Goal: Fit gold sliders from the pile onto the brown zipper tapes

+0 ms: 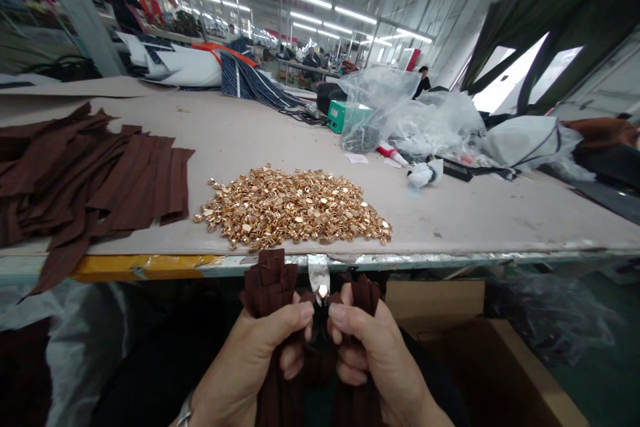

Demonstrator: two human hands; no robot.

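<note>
My left hand is closed around a bundle of dark brown fabric strips, thumb and finger pinching a strip end. To its right, my right hand grips another brown bundle in the same way. Between the fingertips a small shiny gold piece sits at the tip of a metal bracket on the table's front edge. Just behind the edge lies a wide heap of small gold metal pieces. More brown strips are piled on the table at the left.
The pale tabletop stretches across the view. Clear plastic bags, a green box and a black tool lie at the back right. Below the edge at right stands an open cardboard box. People are in the far background.
</note>
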